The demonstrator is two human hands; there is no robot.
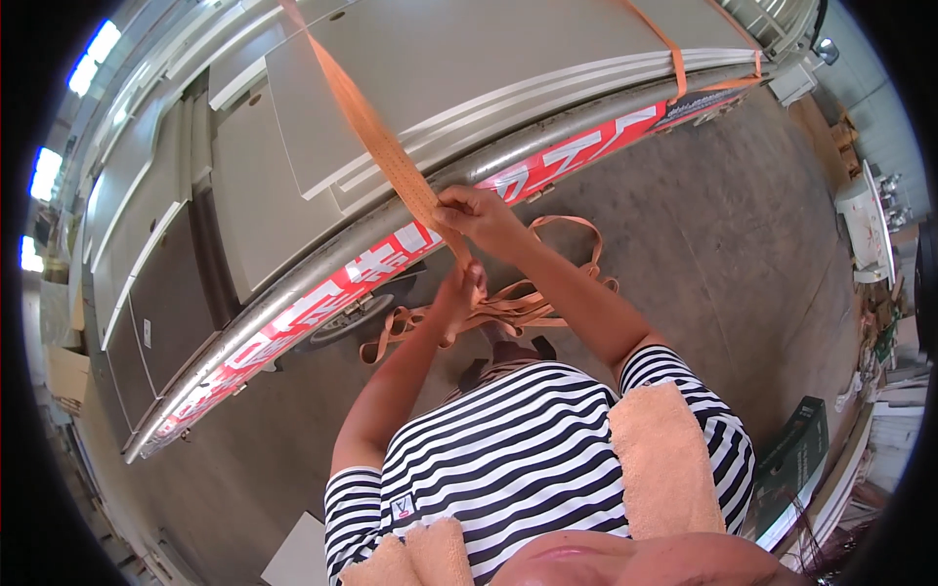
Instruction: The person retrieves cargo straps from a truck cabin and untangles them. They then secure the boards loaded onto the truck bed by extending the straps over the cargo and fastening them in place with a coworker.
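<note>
An orange webbing strap (376, 132) runs down over grey flat panels (401, 59) and across the metal side rail (342, 234) of a truck bed. My right hand (481, 220) pinches the strap just outside the rail. Lower down, my left hand (461, 293) is closed around the same strap, close to my body. Loose loops of orange strap (528, 303) hang and lie below my hands, near my feet. Part of the strap between and under my hands is hidden by the fingers.
A second orange strap (676, 73) crosses the panels at the far right. A red and white banner (362, 264) lines the truck's side, with a wheel (352, 322) below it. Boxes (68, 376) stand at the left, a dark green box (796, 449) at the right.
</note>
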